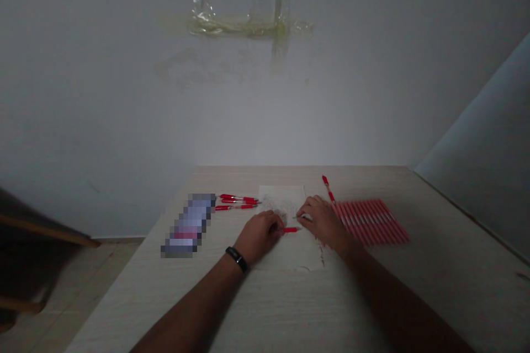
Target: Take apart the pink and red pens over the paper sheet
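No writing can be read anywhere. The packet (188, 226) lying near the left edge of the desk (136, 298) is showing only pixelated blocks of blue, white and pink, so nothing on it is legible. The red pens (238, 201) lying just beside it are carrying no readable print at this size, and neither is the sheet of paper (281, 204) near the far edge, whose faint grey marks are too blurred to make out.

Pale wood-grain table (430, 287) | paper sheet (281, 198) | loose red pens (237, 201) | tight row of red pens (372, 222) | pixelated packet (188, 226)
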Tool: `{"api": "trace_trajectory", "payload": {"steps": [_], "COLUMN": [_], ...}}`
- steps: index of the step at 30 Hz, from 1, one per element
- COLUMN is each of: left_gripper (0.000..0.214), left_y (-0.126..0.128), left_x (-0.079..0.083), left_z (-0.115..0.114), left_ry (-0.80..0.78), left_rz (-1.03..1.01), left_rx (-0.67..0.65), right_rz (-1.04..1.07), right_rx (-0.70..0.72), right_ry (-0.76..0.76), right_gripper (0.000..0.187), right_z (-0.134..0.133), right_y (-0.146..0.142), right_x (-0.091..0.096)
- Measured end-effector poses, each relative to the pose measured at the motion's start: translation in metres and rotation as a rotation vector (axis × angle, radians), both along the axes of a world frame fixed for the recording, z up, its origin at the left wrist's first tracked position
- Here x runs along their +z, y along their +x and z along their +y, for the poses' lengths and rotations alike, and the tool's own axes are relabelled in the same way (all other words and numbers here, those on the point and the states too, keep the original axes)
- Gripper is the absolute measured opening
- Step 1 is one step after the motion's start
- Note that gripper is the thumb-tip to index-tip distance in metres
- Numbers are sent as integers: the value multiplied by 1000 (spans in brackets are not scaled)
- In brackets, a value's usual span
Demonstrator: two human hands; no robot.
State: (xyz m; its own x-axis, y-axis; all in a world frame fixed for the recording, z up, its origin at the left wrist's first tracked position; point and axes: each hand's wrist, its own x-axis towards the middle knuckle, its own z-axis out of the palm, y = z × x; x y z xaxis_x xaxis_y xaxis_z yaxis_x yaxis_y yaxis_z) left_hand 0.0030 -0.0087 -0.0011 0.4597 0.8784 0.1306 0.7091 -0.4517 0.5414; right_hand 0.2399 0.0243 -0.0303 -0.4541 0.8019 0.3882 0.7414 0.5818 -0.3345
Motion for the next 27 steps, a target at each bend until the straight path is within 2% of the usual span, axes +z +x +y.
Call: {"api": "trace_trajectory", "payload": {"steps": [7,17,27], "left_gripper": [11,5,6], "left_y": [0,-4,-4], "left_x": [0,-3,-2], "left_z": [-1,3,2], "left_ry": [19,73,67], "left_rz": [-28,-82,-58], "left_rx": [4,128,118], "right_rz": [8,79,76], "right_rx": [19,119,115], "right_ry": [31,57,67], "right_gripper": [6,10,9], "right_z": [0,4,0], "right_y": [-3,15,12], "right_x": [6,12,18]}}
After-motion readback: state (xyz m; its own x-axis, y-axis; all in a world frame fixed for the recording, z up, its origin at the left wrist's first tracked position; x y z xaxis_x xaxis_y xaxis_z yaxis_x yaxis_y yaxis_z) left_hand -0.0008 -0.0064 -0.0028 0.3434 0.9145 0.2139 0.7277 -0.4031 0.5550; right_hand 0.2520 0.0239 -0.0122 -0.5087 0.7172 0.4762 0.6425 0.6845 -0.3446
